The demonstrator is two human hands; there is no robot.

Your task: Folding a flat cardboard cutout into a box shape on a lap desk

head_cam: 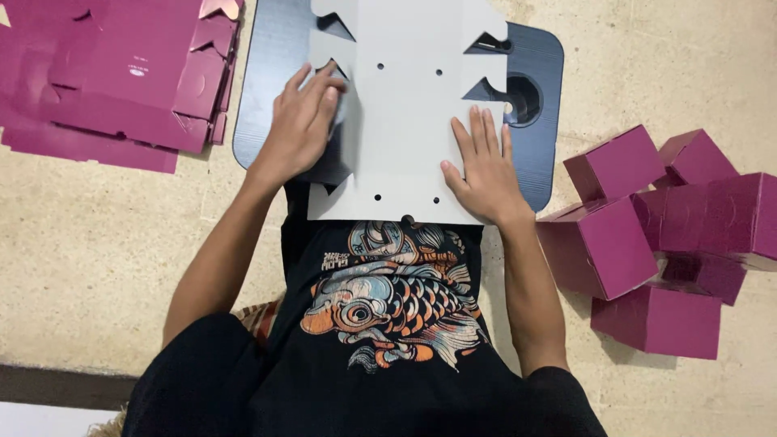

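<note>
- Flat white die-cut cardboard blank point(405, 113), grey-white side up, small round holes + notched flaps at edges; lying on dark blue-black board point(538, 162) w/ rounded corners and a cut-out hole at right, just in front of torso.
- Left hand point(301, 121): on blank's left edge, fingers curled together over a side flap point(338, 150) that stands folded up, shaded side showing; pressing/gripping flap, not clamped round anything else.
- Right hand point(483, 170): flat, palm down, fingers straight and slightly apart, pressing blank's lower right part; holding nothing.
- Stack of flat magenta blanks point(113, 73) top left on beige floor point(105, 243), touching board's left edge.
- Pile of folded magenta boxes point(664, 235) at right, just beside board, tumbled at diff. angles.
- Black T-shirt w/ fish print point(388, 299) at bottom centre.
</note>
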